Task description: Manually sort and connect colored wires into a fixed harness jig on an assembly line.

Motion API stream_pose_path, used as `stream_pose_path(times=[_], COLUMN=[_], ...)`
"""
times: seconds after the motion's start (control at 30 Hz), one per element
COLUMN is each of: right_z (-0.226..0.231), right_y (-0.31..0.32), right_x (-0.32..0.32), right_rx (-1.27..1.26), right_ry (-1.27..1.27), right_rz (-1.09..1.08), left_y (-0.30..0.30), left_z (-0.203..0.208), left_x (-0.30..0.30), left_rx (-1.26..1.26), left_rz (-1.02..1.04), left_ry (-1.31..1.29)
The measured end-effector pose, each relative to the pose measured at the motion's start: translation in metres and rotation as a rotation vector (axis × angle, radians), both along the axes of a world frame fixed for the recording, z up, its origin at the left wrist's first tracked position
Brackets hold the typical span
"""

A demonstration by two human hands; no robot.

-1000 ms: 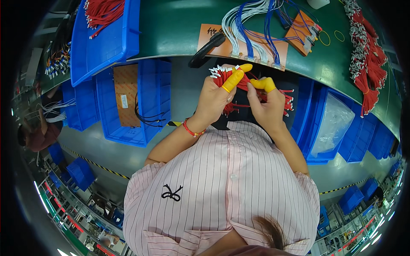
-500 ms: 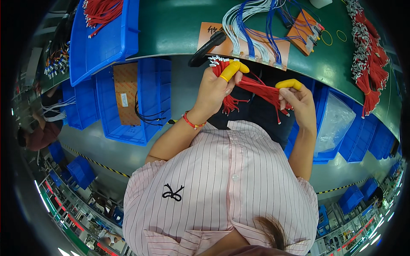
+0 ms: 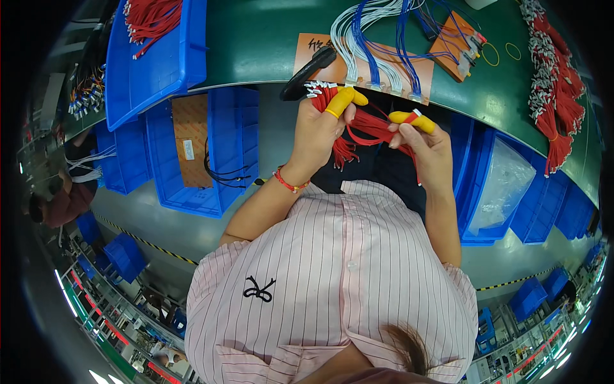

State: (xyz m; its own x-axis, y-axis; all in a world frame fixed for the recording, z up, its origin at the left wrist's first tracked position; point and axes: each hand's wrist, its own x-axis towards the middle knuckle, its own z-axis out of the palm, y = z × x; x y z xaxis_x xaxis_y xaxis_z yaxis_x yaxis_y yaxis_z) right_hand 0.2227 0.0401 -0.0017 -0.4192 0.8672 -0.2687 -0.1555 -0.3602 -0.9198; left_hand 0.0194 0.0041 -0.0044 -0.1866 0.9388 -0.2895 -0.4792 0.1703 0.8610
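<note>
A bundle of red wires with white connector ends stretches between my two hands, just off the bench's near edge. My left hand is closed around it, the white ends poking out above the fist and loose red ends hanging below. Yellow finger cots cover a finger or thumb on each hand. My right hand pinches red wires from the same bundle between thumb and fingers. One red wire end with a white tip shows over its yellow cot.
White and blue cables run to clear connectors at the edge of the green bench. A black-handled thing and an orange block lie nearby. Red wire bundles lie right; a blue bin stands left.
My right hand has moved left, closer to my left hand, and a white-tipped wire end now shows over its cot. My left hand has barely shifted.
</note>
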Motion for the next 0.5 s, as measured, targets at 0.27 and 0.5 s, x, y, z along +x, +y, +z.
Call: stream_pose_path(times=[0.27, 0.5], right_z=[0.000, 0.002], right_y=[0.000, 0.004], right_x=[-0.009, -0.009], right_rx=[-0.013, -0.001], right_ry=[-0.002, -0.044], right_rz=[-0.021, -0.097], left_y=[0.001, 0.004], left_z=[0.000, 0.008], left_x=[0.009, -0.008], left_rx=[0.021, -0.033], left_rz=[0.076, -0.073], left_ry=[-0.043, -0.024])
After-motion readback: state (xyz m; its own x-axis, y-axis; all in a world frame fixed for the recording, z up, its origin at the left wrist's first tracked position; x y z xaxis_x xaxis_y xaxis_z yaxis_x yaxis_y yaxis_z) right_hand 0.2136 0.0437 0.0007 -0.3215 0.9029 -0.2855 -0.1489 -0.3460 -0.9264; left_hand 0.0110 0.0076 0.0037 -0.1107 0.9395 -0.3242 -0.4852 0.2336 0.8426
